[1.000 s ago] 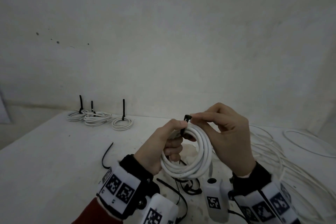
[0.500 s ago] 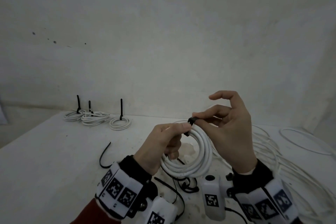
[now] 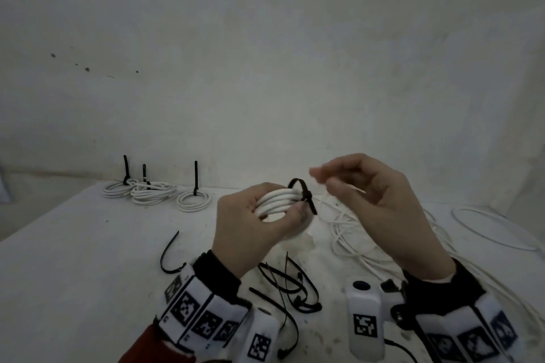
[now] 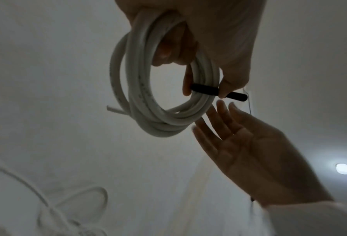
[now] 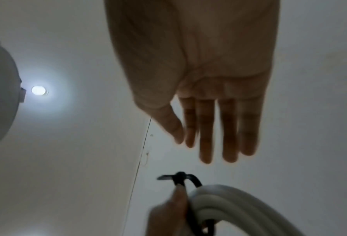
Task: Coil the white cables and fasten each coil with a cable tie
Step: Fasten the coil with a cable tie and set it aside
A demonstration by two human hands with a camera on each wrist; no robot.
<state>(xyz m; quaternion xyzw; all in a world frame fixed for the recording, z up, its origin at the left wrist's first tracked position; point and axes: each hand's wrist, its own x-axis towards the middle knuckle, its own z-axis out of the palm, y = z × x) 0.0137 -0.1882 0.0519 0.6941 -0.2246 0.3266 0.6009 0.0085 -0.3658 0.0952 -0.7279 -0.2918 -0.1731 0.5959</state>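
From the head camera, the left hand (image 3: 259, 227) grips a white coil (image 3: 277, 200) held up over the table (image 3: 73, 259), thumb pressed against the black tie (image 3: 303, 196) that loops over the bunched turns; the loop is slack, arching above the turns. The right hand (image 3: 380, 203) hangs just beside it with fingers loosely spread, holding nothing, palm turned toward the coil. The step in hand looks like pulling the tie tight, and to do it well the right hand should pinch the free tail close to the tie's head and draw it straight through while the left thumb keeps the head pinned, so the turns bunch evenly and none slips out. Three finished coils (image 3: 159, 194) with ties standing up lie at the far left of the table, spare ties (image 3: 289, 286) lie near the wrists and loose cable (image 3: 368, 233) sprawls to the right, so more work seems to remain. From the left wrist camera, the coil (image 4: 162, 89) hangs from curled fingers (image 4: 168, 52), the tie (image 4: 204, 88) crosses the turns with its short tail poking out past the thumb, and the right hand (image 4: 255, 153) reaches in flat and open, fingertips near the coil without touching. From the right wrist camera, the right hand (image 5: 204, 76) shows straight, blurred fingers (image 5: 206, 132) well clear of the tie (image 5: 180, 178), whose loop stands above the coil (image 5: 229, 206) while the left thumb (image 5: 168, 214) presses beside it.
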